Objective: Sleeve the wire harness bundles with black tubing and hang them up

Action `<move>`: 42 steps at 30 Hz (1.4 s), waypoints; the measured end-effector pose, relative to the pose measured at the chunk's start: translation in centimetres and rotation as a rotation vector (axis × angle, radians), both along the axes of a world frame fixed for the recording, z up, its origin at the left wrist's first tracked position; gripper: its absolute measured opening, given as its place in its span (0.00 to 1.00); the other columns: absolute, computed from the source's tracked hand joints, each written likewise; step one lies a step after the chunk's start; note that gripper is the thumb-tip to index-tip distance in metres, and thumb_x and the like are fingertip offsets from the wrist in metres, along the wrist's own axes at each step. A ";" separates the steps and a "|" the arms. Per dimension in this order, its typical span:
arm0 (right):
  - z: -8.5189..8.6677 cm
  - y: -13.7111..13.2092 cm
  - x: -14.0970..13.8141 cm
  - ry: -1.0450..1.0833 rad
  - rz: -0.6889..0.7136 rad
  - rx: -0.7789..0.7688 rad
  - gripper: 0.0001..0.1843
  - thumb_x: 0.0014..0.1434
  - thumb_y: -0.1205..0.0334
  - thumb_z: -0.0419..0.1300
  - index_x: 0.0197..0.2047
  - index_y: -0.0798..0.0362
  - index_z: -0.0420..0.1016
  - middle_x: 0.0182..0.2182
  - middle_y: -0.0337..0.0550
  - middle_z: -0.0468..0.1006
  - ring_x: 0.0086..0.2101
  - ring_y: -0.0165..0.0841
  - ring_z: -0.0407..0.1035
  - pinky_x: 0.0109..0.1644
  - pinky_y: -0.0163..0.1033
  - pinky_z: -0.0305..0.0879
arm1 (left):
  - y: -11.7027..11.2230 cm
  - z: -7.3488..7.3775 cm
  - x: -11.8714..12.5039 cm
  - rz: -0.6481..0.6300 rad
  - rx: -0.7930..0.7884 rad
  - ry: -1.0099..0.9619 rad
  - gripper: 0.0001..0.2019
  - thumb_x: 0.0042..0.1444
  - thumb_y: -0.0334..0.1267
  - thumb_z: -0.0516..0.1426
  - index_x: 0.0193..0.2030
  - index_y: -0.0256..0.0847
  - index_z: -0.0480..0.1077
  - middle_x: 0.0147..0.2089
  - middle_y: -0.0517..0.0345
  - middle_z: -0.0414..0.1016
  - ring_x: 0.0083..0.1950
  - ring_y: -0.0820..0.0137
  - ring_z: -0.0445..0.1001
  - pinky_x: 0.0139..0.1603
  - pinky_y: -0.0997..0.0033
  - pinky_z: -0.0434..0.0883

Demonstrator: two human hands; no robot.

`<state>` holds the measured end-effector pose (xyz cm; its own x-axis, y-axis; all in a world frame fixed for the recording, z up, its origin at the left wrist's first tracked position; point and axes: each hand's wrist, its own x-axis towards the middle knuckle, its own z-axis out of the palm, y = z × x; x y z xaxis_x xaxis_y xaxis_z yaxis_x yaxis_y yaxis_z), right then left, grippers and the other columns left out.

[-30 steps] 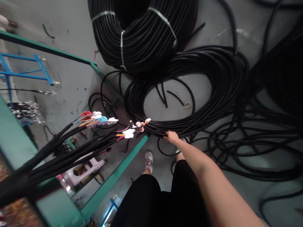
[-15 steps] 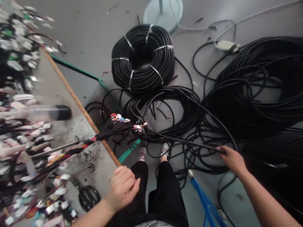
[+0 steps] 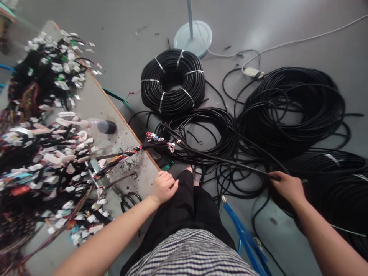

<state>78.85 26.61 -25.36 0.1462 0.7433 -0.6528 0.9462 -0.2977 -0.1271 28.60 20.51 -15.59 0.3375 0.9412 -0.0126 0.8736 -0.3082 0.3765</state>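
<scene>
My right hand (image 3: 287, 187) is closed around a thin black tube (image 3: 224, 161) that runs leftward and up from my fist to the loose black coils (image 3: 207, 130) on the floor. My left hand (image 3: 164, 186) rests at the table edge (image 3: 149, 159) with its fingers curled under; nothing shows in it. A wire harness with coloured connectors (image 3: 156, 138) hangs over that edge. Black scissors (image 3: 129, 200) lie on the table just left of my left hand.
A tied black tubing coil (image 3: 172, 82) lies on the grey floor, with a big loose coil (image 3: 293, 107) to the right. A fan base (image 3: 193, 36) stands behind. Piles of wire harnesses (image 3: 43, 153) and a bottle (image 3: 100, 125) cover the table. A blue frame (image 3: 244, 237) is by my legs.
A second ago my right hand was down at the loose coils; it has since risen and pulled a black tube out to the right. My left hand has come into view at the table edge.
</scene>
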 end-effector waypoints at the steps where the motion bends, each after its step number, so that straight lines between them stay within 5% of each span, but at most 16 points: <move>1: 0.4 0.3 0.2 -0.040 0.052 0.008 0.14 0.51 0.55 0.54 0.36 0.36 0.80 0.38 0.55 0.79 0.41 0.47 0.74 0.45 0.51 0.65 | 0.0 0.0 0.0 -0.001 0.006 0.007 0.17 0.61 0.34 0.54 0.21 0.39 0.64 0.23 0.59 0.65 0.29 0.71 0.63 0.41 0.65 0.61; 6: 0.4 1.4 -1.3 -0.156 0.376 -0.183 0.23 0.50 0.56 0.62 0.51 0.41 0.78 0.52 0.60 0.73 0.52 0.49 0.68 0.51 0.55 0.62 | 0.1 0.1 0.1 0.002 0.003 0.019 0.17 0.61 0.34 0.54 0.20 0.39 0.64 0.23 0.59 0.65 0.29 0.71 0.63 0.41 0.66 0.61; 10: -1.9 0.6 -8.4 -0.049 0.520 -0.177 0.31 0.54 0.56 0.61 0.61 0.53 0.70 0.54 0.56 0.71 0.54 0.47 0.65 0.54 0.50 0.63 | 0.0 0.0 0.2 0.006 -0.007 -0.013 0.16 0.61 0.33 0.55 0.21 0.38 0.63 0.24 0.59 0.66 0.30 0.71 0.63 0.41 0.66 0.61; 13: -5.0 -0.8 -15.5 0.118 0.489 -0.160 0.23 0.60 0.59 0.56 0.58 0.55 0.72 0.51 0.54 0.74 0.52 0.42 0.67 0.54 0.42 0.62 | 0.0 -0.1 0.2 0.022 0.005 -0.055 0.15 0.59 0.32 0.56 0.21 0.39 0.62 0.23 0.60 0.66 0.29 0.72 0.63 0.40 0.66 0.62; 17: -9.6 -3.0 -23.8 0.338 0.405 -0.368 0.18 0.61 0.60 0.55 0.52 0.53 0.75 0.49 0.50 0.76 0.49 0.40 0.70 0.49 0.37 0.62 | 0.1 -0.1 0.1 0.031 -0.041 -0.104 0.13 0.57 0.30 0.58 0.22 0.39 0.62 0.24 0.61 0.66 0.29 0.73 0.64 0.41 0.66 0.63; 23: -14.2 -5.9 -29.8 0.439 0.316 -0.452 0.15 0.61 0.60 0.56 0.49 0.52 0.77 0.46 0.47 0.78 0.47 0.37 0.71 0.46 0.35 0.62 | 0.4 0.2 -0.1 0.026 -0.068 -0.123 0.12 0.56 0.28 0.58 0.24 0.39 0.63 0.23 0.62 0.67 0.28 0.73 0.63 0.38 0.67 0.62; 27: -13.1 -7.5 -28.9 0.433 0.172 -0.467 0.15 0.63 0.58 0.54 0.49 0.52 0.76 0.45 0.46 0.78 0.46 0.35 0.72 0.44 0.33 0.61 | 0.5 0.2 -0.1 0.035 -0.080 -0.113 0.11 0.57 0.29 0.57 0.24 0.39 0.63 0.23 0.62 0.68 0.28 0.74 0.64 0.39 0.66 0.62; 31: -9.4 -9.7 -25.8 0.414 0.053 -0.468 0.16 0.65 0.58 0.51 0.46 0.53 0.77 0.42 0.46 0.79 0.43 0.35 0.73 0.41 0.33 0.62 | 0.5 0.1 -0.1 0.025 -0.070 -0.079 0.13 0.58 0.30 0.56 0.23 0.39 0.63 0.24 0.61 0.68 0.28 0.73 0.65 0.39 0.66 0.62; 35: -6.5 -12.6 -22.6 0.496 -0.209 -0.397 0.15 0.61 0.58 0.52 0.43 0.53 0.78 0.40 0.44 0.80 0.43 0.36 0.73 0.46 0.34 0.63 | 0.1 -0.1 -0.2 0.021 -0.037 -0.036 0.14 0.59 0.32 0.56 0.22 0.40 0.64 0.23 0.60 0.67 0.29 0.72 0.65 0.39 0.65 0.62; 42: -4.1 -14.6 -19.3 0.538 -0.564 -0.239 0.17 0.55 0.55 0.53 0.38 0.56 0.78 0.32 0.46 0.79 0.35 0.37 0.74 0.39 0.37 0.68 | -0.1 -0.4 -0.4 -0.007 0.027 0.014 0.17 0.60 0.35 0.55 0.20 0.40 0.63 0.22 0.59 0.64 0.29 0.71 0.63 0.38 0.64 0.60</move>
<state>59.51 12.02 -29.48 0.0779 0.4832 -0.8720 0.4738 -0.7876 -0.3941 28.24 20.36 -16.04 0.3438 0.9390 0.0079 0.8767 -0.3240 0.3557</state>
